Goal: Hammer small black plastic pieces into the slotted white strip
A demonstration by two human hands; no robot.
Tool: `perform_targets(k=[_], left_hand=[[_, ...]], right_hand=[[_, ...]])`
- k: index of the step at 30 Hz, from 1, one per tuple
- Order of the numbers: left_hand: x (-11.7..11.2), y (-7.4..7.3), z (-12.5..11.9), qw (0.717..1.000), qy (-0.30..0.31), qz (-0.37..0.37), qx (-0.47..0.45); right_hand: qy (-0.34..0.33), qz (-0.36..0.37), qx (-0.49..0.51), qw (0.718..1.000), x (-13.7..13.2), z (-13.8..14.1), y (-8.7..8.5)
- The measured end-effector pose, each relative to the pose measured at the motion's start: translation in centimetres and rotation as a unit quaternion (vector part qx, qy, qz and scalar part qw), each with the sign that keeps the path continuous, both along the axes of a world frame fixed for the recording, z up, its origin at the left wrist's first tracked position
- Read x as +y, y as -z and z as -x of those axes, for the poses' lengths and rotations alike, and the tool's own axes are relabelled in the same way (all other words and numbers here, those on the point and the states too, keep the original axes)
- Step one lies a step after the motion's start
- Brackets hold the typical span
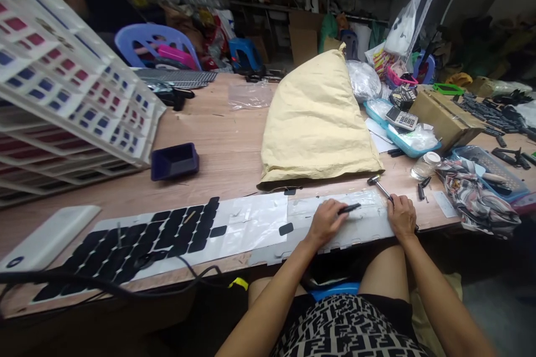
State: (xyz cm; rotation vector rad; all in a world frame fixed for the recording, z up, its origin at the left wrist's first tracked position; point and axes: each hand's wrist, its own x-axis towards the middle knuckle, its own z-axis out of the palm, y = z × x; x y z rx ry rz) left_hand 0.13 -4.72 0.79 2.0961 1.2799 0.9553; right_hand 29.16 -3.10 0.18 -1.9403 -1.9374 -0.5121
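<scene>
I have the slim black piece (350,208) on the near side of the yellow sack (316,117), its long axis nearly crosswise, free end pointing right and slightly away from me. My left hand (328,221) pinches the other end. Apart from it, my right hand (402,215) grips the hammer (380,187), whose handle slants away and leftward, head toward the sack's near right corner. On the table (213,122), a purple tray (176,172) sits left of the sack.

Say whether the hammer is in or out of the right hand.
In: the handle of the hammer runs into the curled right hand, its head outside.
</scene>
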Motion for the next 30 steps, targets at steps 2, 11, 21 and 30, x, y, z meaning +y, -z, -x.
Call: perform_targets(k=[2, 11, 21, 30], left_hand=[[-4.0, 0.7, 0.9, 0.995, 0.095, -0.008, 0.003], [-12.6, 4.5, 1.9, 0.912, 0.016, 0.275, 0.302], [1.6, -3.8, -1.6, 0.97, -0.033, 0.194, 0.142], [17.6, -4.9, -7.6, 0.977, -0.08, 0.07, 0.187]], right_hand=[[0.001, 0.008, 0.003, 1.0, -0.1, 0.2, 0.0], [0.017, 0.017, 0.003, 1.0, -0.1, 0.5, -0.2], [0.024, 0.033, 0.009, 0.999, -0.2, 0.9, -0.4], [0.021, 0.042, 0.013, 0.999, -0.5, 1.2, -0.5]])
